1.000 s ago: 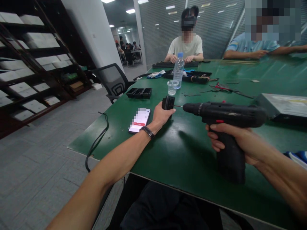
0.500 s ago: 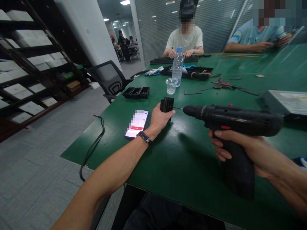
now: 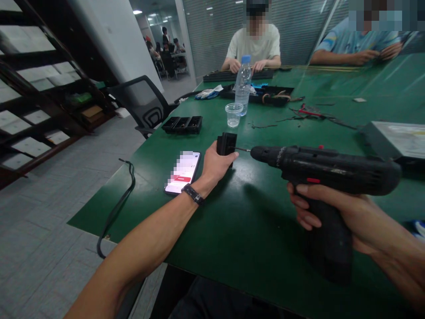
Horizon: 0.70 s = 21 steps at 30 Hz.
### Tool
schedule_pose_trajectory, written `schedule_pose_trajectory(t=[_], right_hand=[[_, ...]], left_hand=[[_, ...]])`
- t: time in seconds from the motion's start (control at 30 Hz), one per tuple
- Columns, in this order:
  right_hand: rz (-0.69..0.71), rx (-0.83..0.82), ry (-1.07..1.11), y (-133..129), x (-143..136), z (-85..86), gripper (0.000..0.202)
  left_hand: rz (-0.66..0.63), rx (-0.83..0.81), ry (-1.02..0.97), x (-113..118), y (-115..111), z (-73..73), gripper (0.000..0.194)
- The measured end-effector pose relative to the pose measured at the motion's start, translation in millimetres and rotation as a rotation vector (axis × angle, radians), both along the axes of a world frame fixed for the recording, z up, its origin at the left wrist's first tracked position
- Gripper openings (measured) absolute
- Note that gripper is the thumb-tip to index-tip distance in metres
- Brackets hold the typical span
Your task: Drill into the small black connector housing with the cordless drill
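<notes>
My right hand (image 3: 318, 204) is wrapped round the grip of a black cordless drill (image 3: 332, 168), which points left with a thin bit (image 3: 241, 149) in its chuck. The bit's tip reaches the right face of a small black block-like part (image 3: 227, 144); whether it has entered cannot be made out. My left hand (image 3: 215, 166) grips that part from the left and near side, thumb along its lower front, and holds it upright at the table. A phone (image 3: 183, 173) with a lit screen lies left of my left wrist.
On the green table (image 3: 232, 239) stand a clear plastic cup (image 3: 233, 116), a water bottle (image 3: 244, 86) and a black three-compartment tray (image 3: 182, 125). Red-handled pliers (image 3: 310, 111) and black scraps lie farther back. A grey box (image 3: 398, 141) is at right. Two people sit across.
The view has shifted slightly, so most things sit a little lower-left or higher in frame. Both hands keep their holds, and the bit stays at the black part.
</notes>
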State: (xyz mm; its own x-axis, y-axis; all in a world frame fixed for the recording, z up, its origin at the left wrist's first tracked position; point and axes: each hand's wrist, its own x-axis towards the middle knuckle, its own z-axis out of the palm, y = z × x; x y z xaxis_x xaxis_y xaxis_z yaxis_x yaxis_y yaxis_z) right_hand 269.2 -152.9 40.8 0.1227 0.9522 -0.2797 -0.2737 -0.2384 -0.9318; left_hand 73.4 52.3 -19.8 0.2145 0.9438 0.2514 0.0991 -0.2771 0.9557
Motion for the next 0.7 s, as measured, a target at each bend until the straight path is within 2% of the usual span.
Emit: schedule_pose_trajectory(t=[0.4, 0.7], right_hand=[[0.006, -0.043, -0.048, -2.6, 4.9, 1.3, 0.024], [-0.061, -0.054, -0.064, -1.3, 5.6, -4.0, 0.025]], left_hand=[[-0.001, -0.024, 0.034, -2.2, -2.8, 3.3, 0.031], [-0.003, -0.031, 0.036, -0.5, -3.3, 2.5, 0.03]])
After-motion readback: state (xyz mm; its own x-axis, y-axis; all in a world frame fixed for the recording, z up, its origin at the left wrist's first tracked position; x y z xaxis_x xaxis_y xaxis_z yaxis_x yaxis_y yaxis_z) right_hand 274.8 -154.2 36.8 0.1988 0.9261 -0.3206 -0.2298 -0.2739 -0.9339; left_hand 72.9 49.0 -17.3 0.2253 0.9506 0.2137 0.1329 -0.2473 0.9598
